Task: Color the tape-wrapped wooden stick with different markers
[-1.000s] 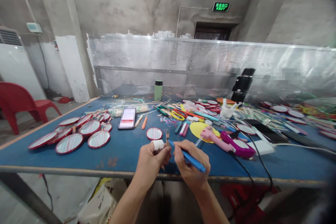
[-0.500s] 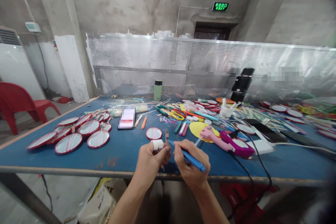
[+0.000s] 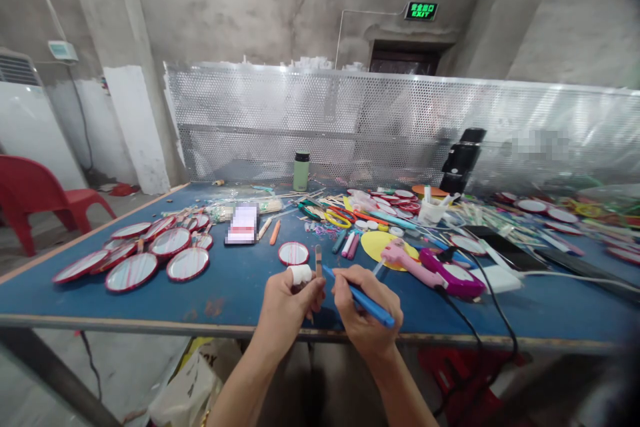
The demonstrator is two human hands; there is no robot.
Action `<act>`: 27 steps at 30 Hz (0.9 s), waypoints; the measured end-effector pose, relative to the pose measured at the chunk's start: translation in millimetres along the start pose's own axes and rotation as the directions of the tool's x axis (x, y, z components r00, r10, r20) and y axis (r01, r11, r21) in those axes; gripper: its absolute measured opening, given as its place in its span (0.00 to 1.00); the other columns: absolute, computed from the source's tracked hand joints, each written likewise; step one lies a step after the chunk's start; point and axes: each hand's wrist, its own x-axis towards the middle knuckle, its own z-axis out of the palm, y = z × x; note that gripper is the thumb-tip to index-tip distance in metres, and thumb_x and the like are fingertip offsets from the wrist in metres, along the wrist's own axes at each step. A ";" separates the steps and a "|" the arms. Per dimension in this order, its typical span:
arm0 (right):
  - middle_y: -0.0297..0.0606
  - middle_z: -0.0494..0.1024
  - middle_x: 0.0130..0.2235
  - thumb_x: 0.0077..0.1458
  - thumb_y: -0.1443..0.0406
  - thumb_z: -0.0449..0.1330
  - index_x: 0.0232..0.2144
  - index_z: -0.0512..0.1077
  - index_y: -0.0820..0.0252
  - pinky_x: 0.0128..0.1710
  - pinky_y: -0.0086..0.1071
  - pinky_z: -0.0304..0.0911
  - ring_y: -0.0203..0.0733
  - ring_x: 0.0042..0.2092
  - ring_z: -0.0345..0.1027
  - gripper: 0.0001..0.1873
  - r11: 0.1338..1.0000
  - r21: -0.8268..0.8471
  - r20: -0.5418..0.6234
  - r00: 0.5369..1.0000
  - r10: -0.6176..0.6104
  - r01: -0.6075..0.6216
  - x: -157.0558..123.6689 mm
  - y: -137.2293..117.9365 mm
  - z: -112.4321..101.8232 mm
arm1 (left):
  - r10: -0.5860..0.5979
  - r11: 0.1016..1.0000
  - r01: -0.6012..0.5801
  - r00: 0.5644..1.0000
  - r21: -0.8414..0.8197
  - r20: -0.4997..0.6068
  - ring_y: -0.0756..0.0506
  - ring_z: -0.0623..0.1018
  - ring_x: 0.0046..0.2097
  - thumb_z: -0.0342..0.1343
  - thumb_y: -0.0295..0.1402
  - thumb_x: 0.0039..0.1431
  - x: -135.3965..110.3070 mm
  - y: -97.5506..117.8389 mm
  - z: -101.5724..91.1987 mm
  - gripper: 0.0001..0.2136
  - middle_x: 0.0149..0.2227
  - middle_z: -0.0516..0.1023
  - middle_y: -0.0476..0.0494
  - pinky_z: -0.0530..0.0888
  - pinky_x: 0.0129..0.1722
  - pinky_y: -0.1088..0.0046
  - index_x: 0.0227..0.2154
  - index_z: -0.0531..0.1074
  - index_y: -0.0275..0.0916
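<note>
My left hand (image 3: 289,300) is closed, pinching a wooden craft stick (image 3: 319,260) upright near the table's front edge. A white wrap (image 3: 301,274) goes round one of its fingers. In my right hand (image 3: 369,310) sits a blue marker (image 3: 370,305), gripped like a pen, its tip pointing at the stick from a small distance. Just beyond my left hand lies a small round mirror-like disc (image 3: 293,253) with a red rim. Teal and pink markers (image 3: 346,245) rest past my right hand.
Several red-rimmed discs (image 3: 131,272) are piled at left, near a phone (image 3: 242,223). A pink glue gun (image 3: 407,263) lies on a yellow disc (image 3: 373,248) at right, with black cables. A green bottle (image 3: 301,171) stands before the perforated metal screen (image 3: 280,113).
My right hand and the blue marker have shifted very slightly to the right, away from the stick. The left hand and the stick look almost the same.
</note>
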 end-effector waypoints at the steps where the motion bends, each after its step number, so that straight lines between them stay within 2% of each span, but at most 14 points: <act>1: 0.31 0.74 0.23 0.54 0.72 0.58 0.31 0.73 0.59 0.26 0.26 0.64 0.33 0.23 0.68 0.05 1.000 -0.003 0.004 1.000 -0.002 0.002 0.0 -0.1 -0.1 | -0.003 1.000 0.003 1.000 -0.005 -0.001 0.53 0.67 0.17 0.63 0.37 0.49 -0.2 0.2 0.1 0.12 0.15 0.70 0.52 0.63 0.17 0.79 0.18 0.71 0.35; 9: 0.31 0.74 0.24 0.54 0.73 0.57 0.32 0.72 0.59 0.26 0.26 0.64 0.33 0.24 0.68 0.06 1.000 0.006 0.024 1.000 -0.001 0.001 -1.4 1.3 -0.1 | 0.000 1.000 0.000 1.000 0.001 -0.004 0.53 0.66 0.17 0.63 0.37 0.49 -0.8 0.4 0.6 0.12 0.15 0.70 0.51 0.63 0.17 0.80 0.18 0.71 0.35; 27: 0.30 0.74 0.23 0.54 0.73 0.58 0.31 0.72 0.59 0.27 0.25 0.64 0.32 0.24 0.68 0.06 1.000 -0.017 -0.014 1.000 -0.004 0.004 -0.7 0.8 0.2 | -0.012 1.000 0.012 1.000 0.008 -0.001 0.53 0.66 0.17 0.61 0.34 0.50 0.0 0.3 0.4 0.10 0.15 0.71 0.51 0.63 0.17 0.80 0.19 0.71 0.34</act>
